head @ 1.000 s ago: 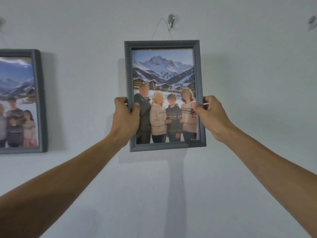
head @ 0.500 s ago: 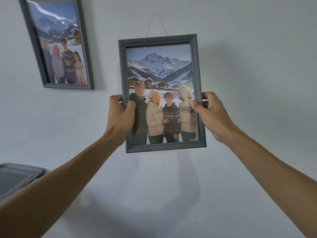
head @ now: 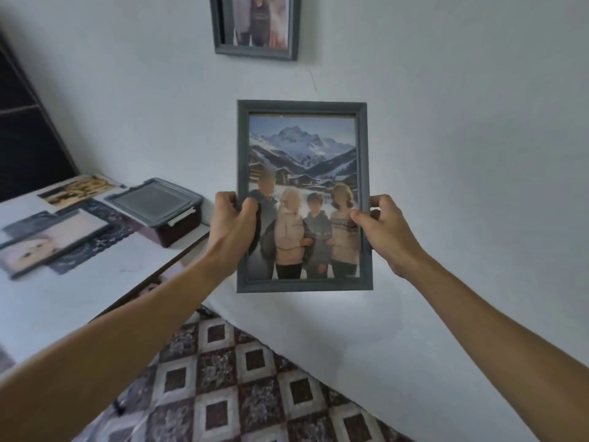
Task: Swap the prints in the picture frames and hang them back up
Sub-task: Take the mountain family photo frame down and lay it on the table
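I hold a grey picture frame (head: pixel 302 108) upright in front of the white wall, away from it. Its print shows several people before snowy mountains. My left hand (head: pixel 231 232) grips the frame's left edge, thumb on the glass. My right hand (head: pixel 387 231) grips the right edge the same way. A second grey frame (head: pixel 256 54) with a print of people hangs on the wall above, cut off by the top of the view.
A white table (head: pixel 95 282) stands at the left against the wall. On it lie a dark lidded plastic box (head: pixel 156 208), a flat frame with a pale print (head: pixel 54 237) and other prints. The floor (head: pixel 223 378) below has patterned tiles.
The frame came off the wall hook and moved down and away from the wall in both hands. My view swung down and left, bringing the table and floor into sight.
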Demonstrator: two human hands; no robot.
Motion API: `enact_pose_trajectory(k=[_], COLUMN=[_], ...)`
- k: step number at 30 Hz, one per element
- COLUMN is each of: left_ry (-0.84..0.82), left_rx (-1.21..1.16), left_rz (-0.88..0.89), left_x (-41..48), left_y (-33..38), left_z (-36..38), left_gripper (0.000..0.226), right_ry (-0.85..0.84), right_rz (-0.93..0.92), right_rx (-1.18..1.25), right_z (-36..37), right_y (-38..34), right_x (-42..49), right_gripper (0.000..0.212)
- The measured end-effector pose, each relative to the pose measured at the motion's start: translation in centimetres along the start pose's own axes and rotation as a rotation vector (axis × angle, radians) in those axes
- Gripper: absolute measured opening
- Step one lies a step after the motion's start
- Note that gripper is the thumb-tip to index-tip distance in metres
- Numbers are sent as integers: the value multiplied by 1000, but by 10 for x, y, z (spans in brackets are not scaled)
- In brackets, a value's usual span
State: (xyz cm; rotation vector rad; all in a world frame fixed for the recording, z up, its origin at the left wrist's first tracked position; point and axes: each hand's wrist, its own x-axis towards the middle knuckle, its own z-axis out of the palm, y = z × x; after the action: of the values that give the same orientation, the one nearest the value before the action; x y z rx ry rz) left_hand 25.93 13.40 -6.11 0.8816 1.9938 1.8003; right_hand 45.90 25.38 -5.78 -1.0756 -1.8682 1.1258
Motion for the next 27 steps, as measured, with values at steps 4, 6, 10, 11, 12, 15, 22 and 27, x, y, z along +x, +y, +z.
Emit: enact_pose_trajectory(k=[4,6,10,11,12,15,22,27], left_ry=[68,91,170,191,217,299,435,491], left_rx=[64,88,90,97,107,130,206,225], left_rz=[-105,-135,-196,-217,-235,-306,-397,-438], left_x=[-6,-11,-22,-25,-27,-31,-41,-52], left_y=[-45,-68,-104,-112,-122,-149,-200,-229], left_z=[-47,-71,-124,-138,-154,-205,-316,-382], left_gripper=[26,31,17,18,19,19,25,23], right_ry=[-123,-169,-276,-308,-339,-422,-581,-698], right_rz=[42,56,73,74,69,52,21,-24], right_rx=[-6,-22,-49,-54,-61,-97,-131,-171], right_z=[57,87,151,168,185,239,362,434], right_y=[11,16,18,17,16,9,-9,-19], right_x=[-8,-12,-24,-29,-32,-44,-79,-96], right_gripper=[31,29,27,28,29,29,26,28])
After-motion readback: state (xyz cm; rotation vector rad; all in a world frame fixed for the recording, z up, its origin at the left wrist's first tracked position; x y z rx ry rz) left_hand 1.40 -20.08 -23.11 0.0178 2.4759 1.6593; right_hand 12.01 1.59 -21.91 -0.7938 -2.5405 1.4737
